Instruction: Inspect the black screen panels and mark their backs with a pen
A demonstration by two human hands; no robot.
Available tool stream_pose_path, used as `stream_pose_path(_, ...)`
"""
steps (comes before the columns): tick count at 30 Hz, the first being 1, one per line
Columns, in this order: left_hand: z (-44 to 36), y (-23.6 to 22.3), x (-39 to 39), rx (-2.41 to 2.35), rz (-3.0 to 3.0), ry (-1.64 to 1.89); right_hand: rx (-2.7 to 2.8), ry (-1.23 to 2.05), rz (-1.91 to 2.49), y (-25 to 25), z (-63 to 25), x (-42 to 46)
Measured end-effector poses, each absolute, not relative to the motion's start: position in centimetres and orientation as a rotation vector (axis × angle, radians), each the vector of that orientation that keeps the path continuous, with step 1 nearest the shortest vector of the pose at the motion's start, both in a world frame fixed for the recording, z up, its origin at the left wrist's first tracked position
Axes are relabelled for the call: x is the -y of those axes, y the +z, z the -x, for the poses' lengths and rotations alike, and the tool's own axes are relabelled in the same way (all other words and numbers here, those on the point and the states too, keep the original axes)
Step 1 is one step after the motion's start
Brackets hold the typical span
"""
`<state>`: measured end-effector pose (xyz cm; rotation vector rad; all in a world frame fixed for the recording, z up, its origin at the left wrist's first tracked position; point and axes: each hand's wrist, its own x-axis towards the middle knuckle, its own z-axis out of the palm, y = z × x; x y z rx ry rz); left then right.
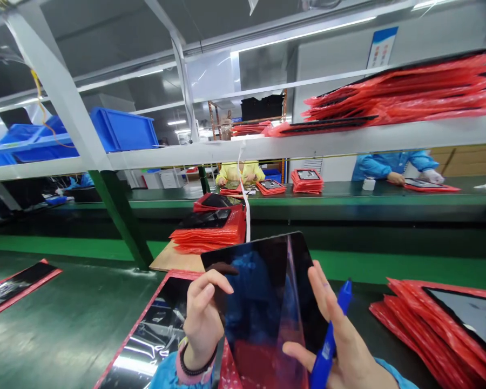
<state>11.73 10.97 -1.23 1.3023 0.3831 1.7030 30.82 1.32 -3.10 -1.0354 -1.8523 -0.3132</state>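
A dark glossy screen panel (263,292) is tilted up in front of me, with reflections and a pale streak on its face. My right hand (340,335) grips it at the right edge, thumb across the front and fingers along the side. That hand also has a thick blue pen (328,351) tucked against it, pointing up. At the panel's left edge is my left hand (204,313), its fingers curled and the index fingertip over the glass. Whether it pinches anything is unclear. Below and to the left lies another glossy panel (154,324) on a red wrap.
Red-wrapped panels are stacked at the right (441,329) and on a board (208,232) ahead. A green post (121,221) and white shelf beam (243,154) stand in front. Blue bins (123,129) sit on the shelf. Two co-workers sit across the bench.
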Motion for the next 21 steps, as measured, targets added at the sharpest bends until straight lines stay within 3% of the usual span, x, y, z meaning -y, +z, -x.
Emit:
stream_pose_path(11, -11.4, -1.2, -10.5, -0.28, -1.423, 1.729, 1.847, -0.541, 1.012, -2.7, -30.8, -1.3)
stream_pose_path(21, -11.6, -0.3, -9.6, -0.324, -1.521, 1.737, 1.818, -0.542, 1.088, -4.5, -31.8, -0.7)
